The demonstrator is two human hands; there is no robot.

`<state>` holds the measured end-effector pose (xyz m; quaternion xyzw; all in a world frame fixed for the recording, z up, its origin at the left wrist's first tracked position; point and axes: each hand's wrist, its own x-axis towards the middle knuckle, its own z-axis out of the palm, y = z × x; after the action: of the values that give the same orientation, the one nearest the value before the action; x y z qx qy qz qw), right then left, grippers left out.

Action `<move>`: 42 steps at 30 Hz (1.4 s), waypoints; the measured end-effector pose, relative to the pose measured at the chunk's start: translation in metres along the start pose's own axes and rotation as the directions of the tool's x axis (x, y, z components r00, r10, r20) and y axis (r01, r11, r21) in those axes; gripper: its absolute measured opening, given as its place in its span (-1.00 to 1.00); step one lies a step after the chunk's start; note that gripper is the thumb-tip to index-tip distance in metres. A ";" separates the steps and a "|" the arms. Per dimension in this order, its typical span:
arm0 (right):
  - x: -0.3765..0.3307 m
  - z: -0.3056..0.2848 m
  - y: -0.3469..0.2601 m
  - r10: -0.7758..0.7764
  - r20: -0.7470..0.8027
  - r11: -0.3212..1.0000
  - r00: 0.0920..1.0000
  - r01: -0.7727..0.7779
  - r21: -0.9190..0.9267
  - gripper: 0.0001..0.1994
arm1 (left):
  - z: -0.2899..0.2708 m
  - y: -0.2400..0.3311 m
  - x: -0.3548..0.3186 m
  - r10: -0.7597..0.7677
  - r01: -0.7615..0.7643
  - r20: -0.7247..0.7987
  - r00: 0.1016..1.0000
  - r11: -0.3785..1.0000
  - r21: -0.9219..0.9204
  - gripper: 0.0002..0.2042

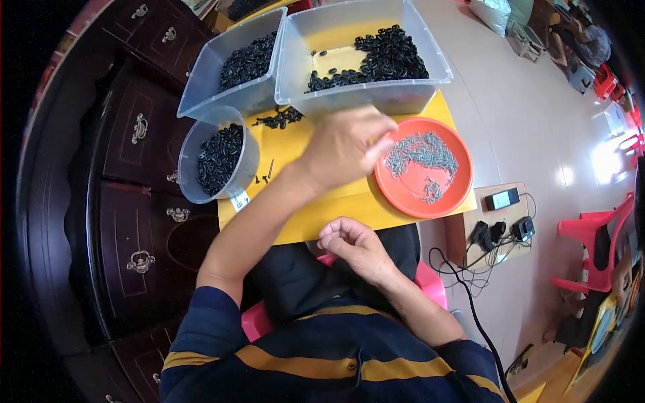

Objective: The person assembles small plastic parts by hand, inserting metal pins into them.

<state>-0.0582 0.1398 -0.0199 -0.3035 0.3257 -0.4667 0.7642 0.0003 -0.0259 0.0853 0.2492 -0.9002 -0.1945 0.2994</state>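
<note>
My left hand (346, 144) reaches across the yellow table, its fingers curled in and a little blurred by motion. They are at the left rim of an orange plate (394, 195) that holds many small grey screw-like pieces (430, 149). What the fingers hold, if anything, is hidden. Close to my body, at the table's near edge, my right hand (356, 247) is curled with thumb and fingertips together; I cannot make out anything in it. Left of my left forearm lie a few small dark screws (265, 178) and a thin rod (271, 168).
Two translucent bins (295, 94) (201, 101) of black oval parts stand at the far side. A round tub (186, 176) of similar parts is at left, with loose black pieces (281, 119) nearby. Dark drawers (134, 228) line the left; a low box (463, 235) bears a phone (502, 199) and cables.
</note>
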 end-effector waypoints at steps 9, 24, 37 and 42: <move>0.001 0.003 -0.002 -0.073 -0.019 0.996 0.997 0.074 0.039 -0.91 | -0.047 -0.118 0.099 -0.240 0.231 0.045 0.970 0.962 0.146 -0.74; 0.020 -0.019 -0.081 -0.402 -0.446 0.911 0.800 0.399 -0.106 -0.52 | 0.043 -0.257 0.187 -0.509 0.216 0.418 0.752 0.790 0.574 -0.67; 0.109 -0.034 -0.107 -0.464 -0.384 0.886 0.799 0.415 -0.206 -0.17 | 0.063 -0.179 0.154 -0.459 0.533 0.590 0.665 0.844 0.056 -0.48; 0.108 -0.028 -0.111 -0.449 -0.395 0.892 0.802 0.427 -0.148 -0.15 | 0.045 -0.160 0.151 -0.465 0.736 0.750 0.470 0.675 -0.043 -0.59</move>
<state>-0.0994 -0.0050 0.0251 -0.2826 0.4150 -0.6758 0.5397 -0.0804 -0.2298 0.0385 0.4046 -0.7393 -0.5277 -0.1058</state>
